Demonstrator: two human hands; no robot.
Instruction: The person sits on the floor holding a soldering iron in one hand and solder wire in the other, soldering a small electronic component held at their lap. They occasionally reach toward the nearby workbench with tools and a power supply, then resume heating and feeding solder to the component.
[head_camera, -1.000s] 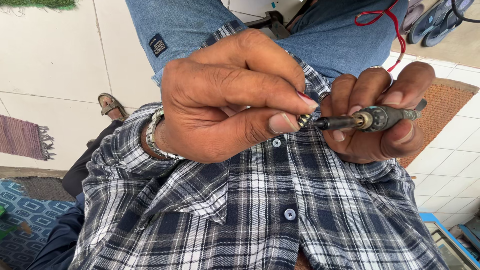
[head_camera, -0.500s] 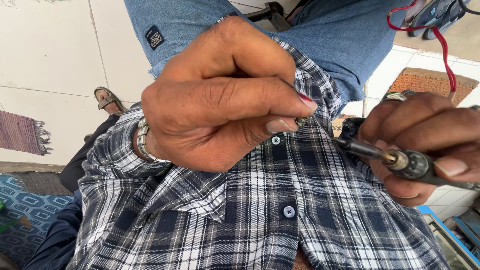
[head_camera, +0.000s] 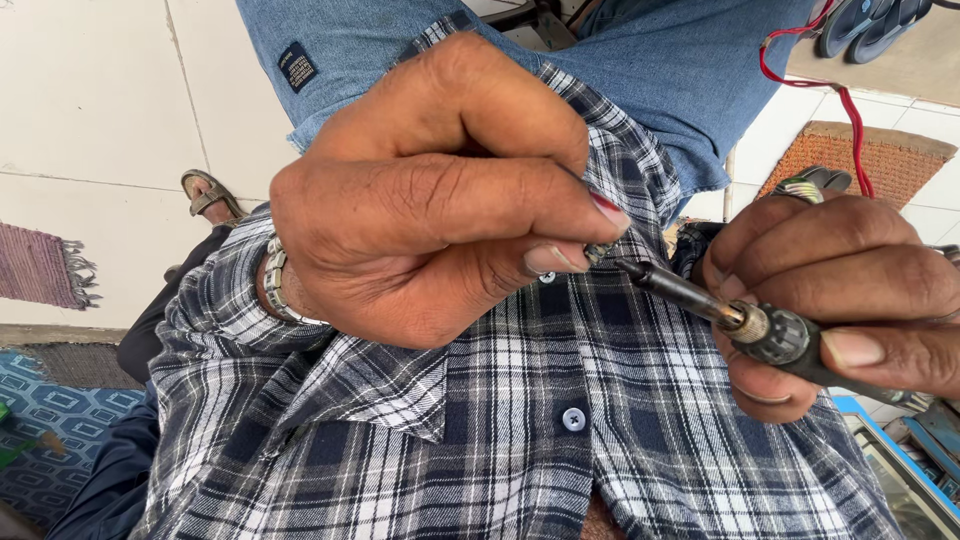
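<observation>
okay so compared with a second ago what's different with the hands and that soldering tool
The right hand drew the soldering tool down and to the right, so its tip, which met the small metal part a second ago, was clear of it half a second ago; now the tip is coming back up close to the part. The left hand still pinches that part between thumb and fingertip, and the right hand's grip on the tool is unchanged.

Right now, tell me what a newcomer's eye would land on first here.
The big left hand fills the middle of the view, pinching a tiny metal part between thumb and forefinger. From the right, the right hand aims a dark screwdriver-like tool so its tip meets that part. Behind both lies a blue-and-white plaid shirt, with a red wire at upper right.
</observation>
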